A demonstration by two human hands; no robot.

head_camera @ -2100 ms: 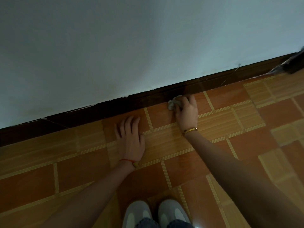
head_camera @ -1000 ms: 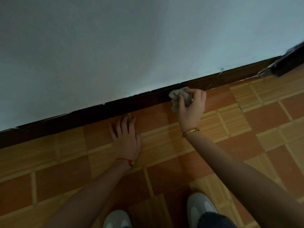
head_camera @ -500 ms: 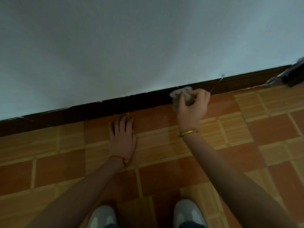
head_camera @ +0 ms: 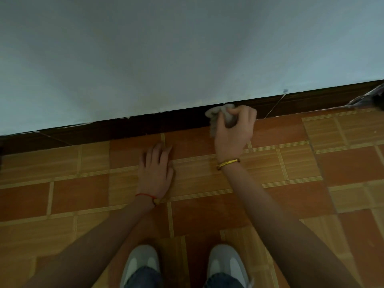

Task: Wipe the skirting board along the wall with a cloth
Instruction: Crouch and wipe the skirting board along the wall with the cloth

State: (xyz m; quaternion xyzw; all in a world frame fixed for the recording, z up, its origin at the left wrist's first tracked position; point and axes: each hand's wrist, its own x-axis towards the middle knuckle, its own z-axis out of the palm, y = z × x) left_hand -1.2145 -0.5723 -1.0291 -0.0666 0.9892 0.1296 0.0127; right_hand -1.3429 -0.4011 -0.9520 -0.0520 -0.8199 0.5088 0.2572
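Shifted rightward along the skirting board (head_camera: 145,126) since two seconds ago, and lifted from the board's foot to its upper edge. Fingers (head_camera: 239,113) of the right hand (head_camera: 232,132) curled tight round a bunched pale cloth (head_camera: 216,117), thumb tucked in front, wad pressed against the dark board just beneath the white wall (head_camera: 187,48). Loose tail of cloth hanging down toward the tiled floor (head_camera: 291,163), just left of the knuckles. Gold bangle (head_camera: 227,164) at the wrist behind. Left hand (head_camera: 155,169) flat on the floor short of the board, fingers spread and holding nothing, apparently propping the crouch; red thread (head_camera: 146,196) round that wrist. Two pale shoes (head_camera: 141,265) farthest back from the board.

Cloth judged soft, light and limp: easily crumpled, likely to slip loose unless gathered into a firm pad under the fingertips. Best held bunched in the middle, as now, with the tail tucked in. Thin wire or strand (head_camera: 275,107) leaning against the board just right of the hand, likely to snag the cloth on a rightward stroke.
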